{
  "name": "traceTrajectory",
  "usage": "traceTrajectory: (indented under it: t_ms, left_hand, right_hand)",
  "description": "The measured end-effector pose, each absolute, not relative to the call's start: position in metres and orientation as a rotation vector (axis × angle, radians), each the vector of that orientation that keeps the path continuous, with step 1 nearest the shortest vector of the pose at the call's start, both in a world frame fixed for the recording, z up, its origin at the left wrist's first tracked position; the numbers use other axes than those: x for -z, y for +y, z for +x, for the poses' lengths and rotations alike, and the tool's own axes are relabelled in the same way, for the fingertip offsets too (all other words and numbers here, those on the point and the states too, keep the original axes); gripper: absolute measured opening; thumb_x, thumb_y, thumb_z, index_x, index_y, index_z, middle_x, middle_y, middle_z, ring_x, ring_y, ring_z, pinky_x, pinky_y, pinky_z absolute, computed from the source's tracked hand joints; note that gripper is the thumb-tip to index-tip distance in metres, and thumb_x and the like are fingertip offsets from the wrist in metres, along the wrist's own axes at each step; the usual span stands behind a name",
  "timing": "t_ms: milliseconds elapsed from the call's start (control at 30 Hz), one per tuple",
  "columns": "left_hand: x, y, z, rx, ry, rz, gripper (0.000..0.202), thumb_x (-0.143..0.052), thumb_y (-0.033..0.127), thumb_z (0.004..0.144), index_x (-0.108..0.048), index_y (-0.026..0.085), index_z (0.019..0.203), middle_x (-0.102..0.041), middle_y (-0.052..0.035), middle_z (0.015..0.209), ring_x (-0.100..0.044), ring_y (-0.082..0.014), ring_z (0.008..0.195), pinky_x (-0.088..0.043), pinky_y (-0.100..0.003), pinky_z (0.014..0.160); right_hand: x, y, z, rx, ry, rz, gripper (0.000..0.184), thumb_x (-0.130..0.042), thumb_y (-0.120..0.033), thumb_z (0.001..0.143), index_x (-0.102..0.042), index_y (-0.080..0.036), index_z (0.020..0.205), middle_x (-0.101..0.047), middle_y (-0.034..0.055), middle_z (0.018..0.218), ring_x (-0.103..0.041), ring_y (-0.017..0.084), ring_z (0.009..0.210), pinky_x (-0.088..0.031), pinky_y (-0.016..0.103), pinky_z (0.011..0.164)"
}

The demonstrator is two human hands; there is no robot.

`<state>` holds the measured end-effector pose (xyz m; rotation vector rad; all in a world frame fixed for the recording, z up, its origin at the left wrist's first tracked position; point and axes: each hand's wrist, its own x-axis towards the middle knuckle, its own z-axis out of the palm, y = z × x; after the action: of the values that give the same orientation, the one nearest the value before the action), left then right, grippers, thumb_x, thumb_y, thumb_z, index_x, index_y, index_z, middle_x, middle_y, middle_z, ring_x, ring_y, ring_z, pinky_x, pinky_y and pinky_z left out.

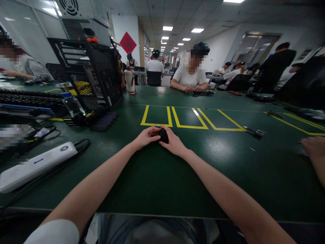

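Both my arms reach forward over the green table mat (157, 176). My left hand (146, 136) and my right hand (174, 142) meet at the middle of the mat, fingers curled round a small black object (164, 135) held between them. The object is mostly covered by my fingers, so I cannot name it. Just beyond my hands lie yellow taped rectangles (188, 118) on the mat.
A black open computer case (88, 74) stands at the left, with a white power strip (35, 164), cables and a keyboard (27, 98) nearer. A metal tool (255, 131) lies right. Another person's hand (313, 149) rests at the right edge. People sit opposite.
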<state>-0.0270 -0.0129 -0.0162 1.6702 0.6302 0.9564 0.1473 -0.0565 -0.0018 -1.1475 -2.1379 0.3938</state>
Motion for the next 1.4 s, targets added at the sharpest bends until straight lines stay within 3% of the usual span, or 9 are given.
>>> traceTrajectory:
  t_ms: [100, 267, 533, 733, 867, 1033, 1200, 1400]
  left_hand:
    - [0.015, -0.013, -0.026, -0.992, 0.641, 1.646, 0.032, -0.062, 0.018, 0.07, -0.054, 0.016, 0.101, -0.056, -0.0073, 0.108, -0.054, -0.0181, 0.098, -0.039, -0.041, 0.091]
    - [0.018, -0.012, -0.025, -0.964, 0.692, 1.658, 0.048, -0.063, 0.017, 0.069, -0.047, 0.018, 0.115, -0.053, -0.0085, 0.115, -0.052, -0.0201, 0.103, -0.039, -0.043, 0.092]
    - [0.011, -0.016, -0.029, -0.881, 0.654, 1.753, 0.044, -0.065, 0.012, 0.065, -0.048, 0.017, 0.106, -0.058, -0.0064, 0.103, -0.055, -0.0192, 0.099, -0.042, -0.042, 0.089]
    - [0.003, -0.02, -0.029, -0.897, 0.704, 1.686, 0.03, -0.061, 0.021, 0.071, -0.052, 0.017, 0.1, -0.054, -0.0069, 0.111, -0.057, -0.0182, 0.096, -0.043, -0.043, 0.088]
    - [0.005, -0.018, -0.029, -0.913, 0.65, 1.656, 0.03, -0.062, 0.02, 0.071, -0.052, 0.017, 0.099, -0.048, -0.0071, 0.119, -0.056, -0.0184, 0.098, -0.042, -0.043, 0.09]
    - [0.007, -0.018, -0.03, -0.955, 0.611, 1.732, 0.031, -0.063, 0.017, 0.069, -0.052, 0.017, 0.098, -0.05, -0.0058, 0.114, -0.053, -0.0194, 0.103, -0.04, -0.042, 0.093]
    - [0.005, -0.021, -0.026, -0.991, 0.617, 1.792, 0.047, -0.062, 0.012, 0.067, -0.046, 0.02, 0.11, -0.046, -0.0072, 0.117, -0.049, -0.0211, 0.107, -0.042, -0.042, 0.09]
    - [0.01, -0.02, -0.025, -0.993, 0.626, 1.775, 0.036, -0.062, 0.013, 0.067, -0.049, 0.018, 0.1, -0.048, -0.0069, 0.113, -0.049, -0.0213, 0.106, -0.044, -0.041, 0.088]
  right_hand:
    - [0.001, -0.058, 0.147, -0.405, -2.132, -1.153, 0.063, -0.054, -0.025, 0.073, -0.022, -0.025, 0.128, -0.037, 0.0082, 0.129, -0.038, 0.023, 0.119, -0.036, 0.045, 0.097]
    - [-0.001, -0.058, 0.147, -0.452, -2.12, -1.146, 0.062, -0.053, -0.025, 0.074, -0.023, -0.027, 0.127, -0.036, 0.0075, 0.129, -0.038, 0.023, 0.12, -0.034, 0.047, 0.097]
    - [0.0, -0.058, 0.147, -0.452, -2.115, -1.121, 0.061, -0.053, -0.023, 0.072, -0.024, -0.026, 0.126, -0.036, 0.0075, 0.129, -0.038, 0.024, 0.119, -0.033, 0.046, 0.097]
    - [0.002, -0.056, 0.146, -0.384, -2.121, -1.107, 0.063, -0.055, -0.021, 0.071, -0.025, -0.023, 0.127, -0.038, 0.0084, 0.129, -0.038, 0.022, 0.119, -0.033, 0.042, 0.099]
    - [0.003, -0.056, 0.146, -0.385, -2.127, -1.114, 0.069, -0.054, -0.023, 0.072, -0.018, -0.025, 0.131, -0.034, 0.0081, 0.131, -0.036, 0.023, 0.121, -0.032, 0.044, 0.1]
    - [0.001, -0.057, 0.146, -0.385, -2.122, -1.104, 0.064, -0.055, -0.021, 0.07, -0.025, -0.024, 0.127, -0.038, 0.0081, 0.128, -0.038, 0.024, 0.12, -0.033, 0.045, 0.099]
    - [0.0, -0.058, 0.147, -0.351, -2.118, -1.042, 0.058, -0.053, -0.015, 0.07, -0.028, -0.024, 0.122, -0.04, 0.0074, 0.125, -0.039, 0.022, 0.118, -0.031, 0.043, 0.1]
    - [0.0, -0.059, 0.145, -0.342, -2.137, -1.043, 0.06, -0.052, -0.016, 0.071, -0.025, -0.023, 0.124, -0.037, 0.0087, 0.127, -0.036, 0.023, 0.121, -0.028, 0.044, 0.101]
